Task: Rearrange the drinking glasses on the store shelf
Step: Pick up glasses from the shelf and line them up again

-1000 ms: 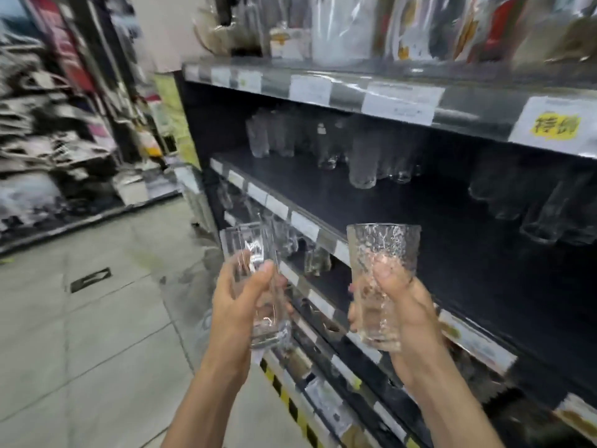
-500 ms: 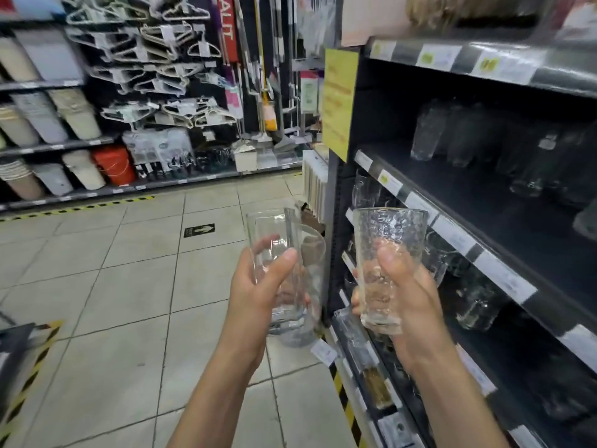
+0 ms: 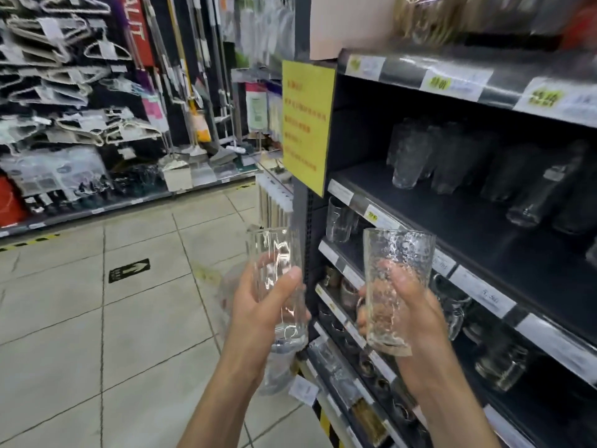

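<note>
Two glasses remain unplaced: our left hand (image 3: 258, 305) grips a smooth glass (image 3: 277, 282), our right hand (image 3: 410, 315) a dimpled glass (image 3: 392, 286), beside the shelf (image 3: 484, 240).

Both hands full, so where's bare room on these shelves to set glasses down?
The middle shelf is bare along its front, between the price labels and the glasses at its back. The shelf below is crowded with mugs.

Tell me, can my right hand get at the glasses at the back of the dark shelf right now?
Probably not: the right hand grips a textured glass, leaving no free fingers. The way itself looks open, as the dark shelf is bare in front of the back-row glasses.
</note>
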The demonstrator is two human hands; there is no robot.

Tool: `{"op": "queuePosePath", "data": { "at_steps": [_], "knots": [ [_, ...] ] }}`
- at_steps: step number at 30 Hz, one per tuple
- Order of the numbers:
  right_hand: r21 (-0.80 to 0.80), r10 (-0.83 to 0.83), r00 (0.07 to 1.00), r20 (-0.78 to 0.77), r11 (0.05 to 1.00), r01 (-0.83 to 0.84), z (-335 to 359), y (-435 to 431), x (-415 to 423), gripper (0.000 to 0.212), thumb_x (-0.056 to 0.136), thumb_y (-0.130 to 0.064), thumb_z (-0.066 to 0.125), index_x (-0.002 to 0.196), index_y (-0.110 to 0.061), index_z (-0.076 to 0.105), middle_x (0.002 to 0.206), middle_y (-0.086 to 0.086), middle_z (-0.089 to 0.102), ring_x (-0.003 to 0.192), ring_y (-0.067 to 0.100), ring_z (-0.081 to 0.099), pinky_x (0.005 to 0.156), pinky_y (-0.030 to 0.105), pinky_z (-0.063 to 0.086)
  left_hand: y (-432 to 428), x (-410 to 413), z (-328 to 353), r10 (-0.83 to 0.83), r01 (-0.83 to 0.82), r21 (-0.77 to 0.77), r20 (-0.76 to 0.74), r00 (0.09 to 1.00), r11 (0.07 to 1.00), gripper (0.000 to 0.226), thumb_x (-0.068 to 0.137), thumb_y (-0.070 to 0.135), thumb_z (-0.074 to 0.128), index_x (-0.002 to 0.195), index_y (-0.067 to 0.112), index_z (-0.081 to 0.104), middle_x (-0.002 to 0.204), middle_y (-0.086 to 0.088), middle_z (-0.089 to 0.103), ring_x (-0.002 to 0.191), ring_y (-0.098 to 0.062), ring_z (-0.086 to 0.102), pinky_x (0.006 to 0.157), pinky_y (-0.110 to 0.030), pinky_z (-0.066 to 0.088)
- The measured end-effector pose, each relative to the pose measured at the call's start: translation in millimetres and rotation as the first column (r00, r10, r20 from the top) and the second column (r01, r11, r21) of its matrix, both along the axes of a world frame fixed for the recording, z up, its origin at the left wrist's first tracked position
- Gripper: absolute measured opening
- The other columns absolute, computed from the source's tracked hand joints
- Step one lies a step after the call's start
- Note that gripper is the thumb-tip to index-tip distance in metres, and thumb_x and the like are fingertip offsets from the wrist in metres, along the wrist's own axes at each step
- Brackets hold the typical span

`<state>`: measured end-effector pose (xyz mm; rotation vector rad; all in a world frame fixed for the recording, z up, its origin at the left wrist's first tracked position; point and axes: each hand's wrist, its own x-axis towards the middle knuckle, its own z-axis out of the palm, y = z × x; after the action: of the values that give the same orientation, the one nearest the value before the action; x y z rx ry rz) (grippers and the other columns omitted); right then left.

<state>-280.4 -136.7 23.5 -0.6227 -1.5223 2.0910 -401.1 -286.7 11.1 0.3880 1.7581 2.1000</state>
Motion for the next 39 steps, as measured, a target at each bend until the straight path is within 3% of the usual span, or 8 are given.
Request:
{"op": "queuePosePath", "data": {
  "at_steps": [4,9,14,18,23,29,32,39],
  "knots": [
    [0.0,-0.074,0.995,-0.069,0.997,0.074,10.6,29.4,-32.8,0.062,0.043,-0.071,0.085,0.089,-0.031,0.075,0.086,0.012,0.069,0.06,0.027,0.064,0.058,0.038,0.056,42.9,-45.2,1.3,-0.1,0.1,0.016,0.0,0.995,0.995,0.082,0.05,0.078,0.079,0.123,0.049,0.055,0.126,-0.009,0.065,0.11,-0.036,0.066,0.092,-0.064,0.051],
    [-0.018,-0.251,0.965,-0.079,0.968,0.25,12.3,70.2,-73.1,0.071,0.044,-0.07,0.085,0.097,-0.024,0.073,0.083,0.011,0.07,0.059,0.026,0.064,0.053,0.038,0.056,98.8,-96.8,6.4,-0.238,0.238,0.019,-0.019,0.971,0.971,0.092,0.048,0.077,0.079,0.128,0.041,0.053,0.117,-0.009,0.069,0.095,-0.035,0.071,0.084,-0.061,0.056],
    [0.019,-0.415,0.909,-0.029,0.909,0.416,16.3,99.7,-98.8,0.075,0.062,-0.065,0.076,0.107,-0.006,0.066,0.087,0.015,0.071,0.06,0.025,0.063,0.054,0.034,0.055,145.7,-141.4,8.4,-0.363,0.364,0.007,-0.045,0.931,0.931,0.076,0.061,0.075,0.076,0.127,0.049,0.049,0.123,-0.007,0.067,0.106,-0.04,0.066,0.091,-0.065,0.05],
    [0.025,-0.529,0.848,0.025,0.848,0.529,18.9,112.3,-97.9,0.072,0.063,-0.062,0.075,0.114,-0.012,0.066,0.09,0.017,0.073,0.062,0.027,0.066,0.053,0.033,0.054,178.9,-161.4,16.1,-0.473,0.476,0.028,-0.072,0.878,0.879,0.072,0.066,0.07,0.075,0.126,0.039,0.053,0.109,-0.003,0.073,0.102,-0.039,0.068,0.091,-0.066,0.049],
    [0.105,-0.717,0.696,0.04,0.695,0.711,21.5,121.2,-91.1,0.055,0.063,-0.062,0.076,0.111,-0.036,0.069,0.108,-0.001,0.075,0.099,0.018,0.072,0.085,0.041,0.055,222.9,-175.3,21.1,-0.601,0.605,0.046,-0.085,0.795,0.795,0.065,0.073,0.057,0.077,0.13,0.037,0.053,0.102,-0.003,0.075,0.083,-0.03,0.074,0.082,-0.055,0.058],
    [0.315,-0.863,0.495,0.098,0.499,0.807,28.0,124.9,-98.3,0.045,0.068,-0.058,0.068,0.104,-0.031,0.064,0.092,-0.021,0.073,0.083,-0.006,0.067,0.074,0.021,0.046,283.1,-189.4,24.9,-0.742,0.763,0.064,-0.192,0.642,0.643,0.052,0.076,0.045,0.073,0.117,0.023,0.051,0.096,-0.006,0.071,0.082,-0.025,0.07,0.083,-0.052,0.058],
    [0.356,-0.905,0.408,0.119,0.423,0.833,26.1,139.9,-102.3,0.035,0.077,-0.045,0.077,0.105,-0.03,0.062,0.094,-0.013,0.073,0.083,-0.003,0.068,0.075,0.021,0.047,310.6,-194.7,25.8,-0.775,0.815,0.118,-0.258,0.577,0.568,0.053,0.08,0.038,0.075,0.122,0.018,0.05,0.083,-0.003,0.07,0.065,-0.025,0.067,0.066,-0.038,0.058],
    [0.476,-0.942,0.299,0.155,0.336,0.812,24.6,194.7,-113.8,0.064,0.062,-0.047,0.087,0.116,-0.03,0.057,0.111,-0.012,0.069,0.104,0.007,0.066,0.088,0.031,0.055,353.7,-204.9,15.1,-0.804,0.867,0.135,-0.327,0.497,0.48,0.054,0.085,0.025,0.068,0.132,0.013,0.043,0.082,-0.006,0.066,0.058,-0.022,0.064,0.055,-0.03,0.055]
  ]
}}
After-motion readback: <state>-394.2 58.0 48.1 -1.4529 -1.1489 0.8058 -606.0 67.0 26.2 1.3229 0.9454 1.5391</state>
